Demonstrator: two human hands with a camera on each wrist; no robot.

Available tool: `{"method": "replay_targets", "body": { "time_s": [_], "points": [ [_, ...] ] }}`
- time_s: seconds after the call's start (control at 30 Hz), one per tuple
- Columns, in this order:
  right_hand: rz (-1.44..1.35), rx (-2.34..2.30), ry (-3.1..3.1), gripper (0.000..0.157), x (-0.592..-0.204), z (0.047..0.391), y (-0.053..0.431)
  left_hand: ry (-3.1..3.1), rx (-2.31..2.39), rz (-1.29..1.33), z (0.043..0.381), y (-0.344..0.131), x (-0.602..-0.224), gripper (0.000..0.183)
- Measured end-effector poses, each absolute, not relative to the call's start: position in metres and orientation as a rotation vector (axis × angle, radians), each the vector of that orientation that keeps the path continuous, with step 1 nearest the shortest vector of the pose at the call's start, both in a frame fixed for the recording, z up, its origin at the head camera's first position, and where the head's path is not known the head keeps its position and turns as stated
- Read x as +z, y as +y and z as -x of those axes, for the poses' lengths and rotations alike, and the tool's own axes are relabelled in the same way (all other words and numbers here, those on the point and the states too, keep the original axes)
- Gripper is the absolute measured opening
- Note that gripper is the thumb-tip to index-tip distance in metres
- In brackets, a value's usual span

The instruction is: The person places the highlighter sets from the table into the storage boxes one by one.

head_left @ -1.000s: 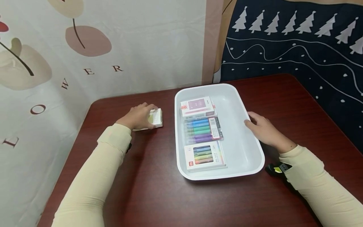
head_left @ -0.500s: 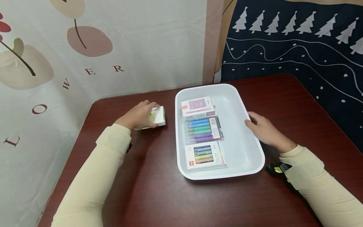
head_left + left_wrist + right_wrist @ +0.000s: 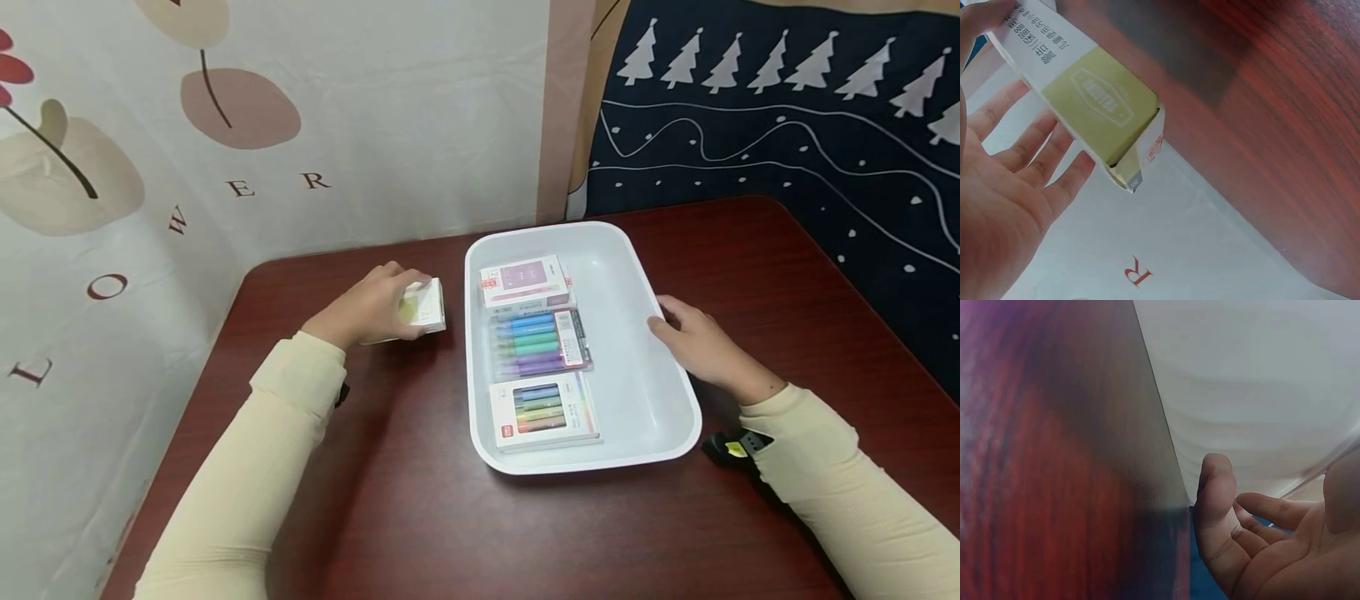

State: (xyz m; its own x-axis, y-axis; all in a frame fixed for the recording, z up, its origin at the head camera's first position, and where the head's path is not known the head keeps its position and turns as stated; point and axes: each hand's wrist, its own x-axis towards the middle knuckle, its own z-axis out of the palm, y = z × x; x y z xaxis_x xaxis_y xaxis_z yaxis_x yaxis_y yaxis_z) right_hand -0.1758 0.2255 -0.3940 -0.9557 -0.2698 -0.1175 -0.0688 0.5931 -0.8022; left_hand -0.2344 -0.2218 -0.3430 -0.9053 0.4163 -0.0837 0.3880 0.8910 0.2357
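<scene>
My left hand (image 3: 371,308) grips a small white and yellow-green cardboard box (image 3: 429,307) just left of the tray, thumb on the near side and fingers across the far side. The left wrist view shows the same box (image 3: 1100,103) tilted, with printed text and a folded end flap. On the right, my right hand (image 3: 697,346) holds the side rim of a white plastic tray (image 3: 630,392), its thumb over the edge. Seen from the right wrist, curled fingers (image 3: 1216,494) lie by the tray's outer wall (image 3: 1254,381); their exact contact is unclear.
Inside the tray's left half lie a white and pink box (image 3: 522,283), a clear pack of blue, green and purple pens (image 3: 532,346), and a white windowed box of coloured sticks (image 3: 543,412). A dark red wooden table (image 3: 420,517) bears everything. Printed cloths (image 3: 420,108) hang behind.
My left hand has shifted slightly right with the small box, bringing it closer to the tray. The right hand and the tray stay practically where they were.
</scene>
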Motion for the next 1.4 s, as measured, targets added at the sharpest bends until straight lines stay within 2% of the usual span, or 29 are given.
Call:
{"method": "replay_targets", "body": {
  "time_s": [0.6, 0.83, 1.4],
  "points": [
    [0.27, -1.28, 2.603, 0.054, -0.394, 0.176, 0.225, 2.963, 0.425, -0.737, 0.223, -0.208, -0.327, 0.075],
    [0.269, -1.275, 2.603, 0.054, -0.393, 0.176, 0.225, 2.973, 0.424, -0.826, 0.22, -0.196, -0.32, 0.074],
    [0.286, -1.284, 2.599, 0.054, -0.394, 0.176, 0.226, 2.942, 0.379, -0.858, 0.218, -0.161, -0.312, 0.073]
  ]
}}
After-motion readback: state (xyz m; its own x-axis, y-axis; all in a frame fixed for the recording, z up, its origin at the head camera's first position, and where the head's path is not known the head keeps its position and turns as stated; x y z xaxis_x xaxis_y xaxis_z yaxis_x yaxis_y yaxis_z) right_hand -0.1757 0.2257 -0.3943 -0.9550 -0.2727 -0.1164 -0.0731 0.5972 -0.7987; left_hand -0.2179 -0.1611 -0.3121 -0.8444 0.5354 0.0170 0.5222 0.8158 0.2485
